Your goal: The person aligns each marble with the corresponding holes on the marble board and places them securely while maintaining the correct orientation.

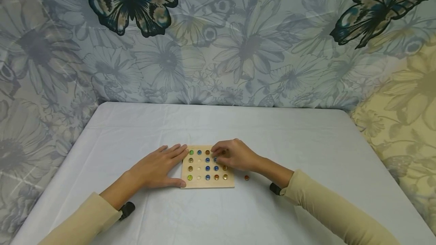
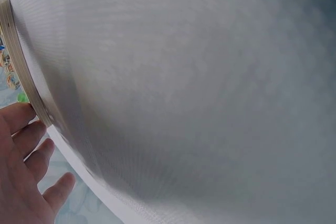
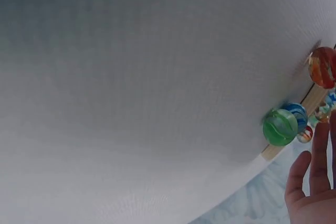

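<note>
Board (image 1: pixel 207 185) mostly filled

Three pale holes (image 1: pixel 199 169) right of left hand (image 1: pixel 160 167) look unfilled; marbles (image 1: pixel 207 168) fill other visible ones. Left hand straight-fingered on board's edge. Right hand (image 1: pixel 236 156) over board, blocks some holes; can't tell if pinching. Red marble (image 1: pixel 246 177) on its near side, off board; green marble (image 3: pixel 280 127), blue marble (image 3: pixel 298 114) near it, seemingly loose.
</note>
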A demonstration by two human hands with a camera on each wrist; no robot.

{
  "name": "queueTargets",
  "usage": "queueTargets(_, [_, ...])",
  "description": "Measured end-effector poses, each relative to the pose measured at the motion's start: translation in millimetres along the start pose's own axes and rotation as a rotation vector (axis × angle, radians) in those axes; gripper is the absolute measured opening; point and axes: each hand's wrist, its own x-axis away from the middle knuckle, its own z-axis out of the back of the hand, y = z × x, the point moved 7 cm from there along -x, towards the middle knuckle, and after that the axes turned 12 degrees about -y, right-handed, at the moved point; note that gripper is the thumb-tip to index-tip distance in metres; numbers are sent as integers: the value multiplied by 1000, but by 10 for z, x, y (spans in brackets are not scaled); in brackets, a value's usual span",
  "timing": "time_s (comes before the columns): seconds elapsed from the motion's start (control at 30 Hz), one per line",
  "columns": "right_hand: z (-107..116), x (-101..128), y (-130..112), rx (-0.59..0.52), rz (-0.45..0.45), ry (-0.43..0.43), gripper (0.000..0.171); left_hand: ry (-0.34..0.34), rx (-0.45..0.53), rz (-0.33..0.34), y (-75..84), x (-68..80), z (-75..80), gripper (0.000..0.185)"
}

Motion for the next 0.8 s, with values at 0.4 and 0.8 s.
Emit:
queueTargets(0.4, [261, 206, -9, 73, 29, 68, 26, 3, -2, 0, 4, 4, 0, 101])
queueTargets(0.8, [269, 573, 199, 67, -33, 55, 28, 0, -7, -2, 0, -2, -14, 101])
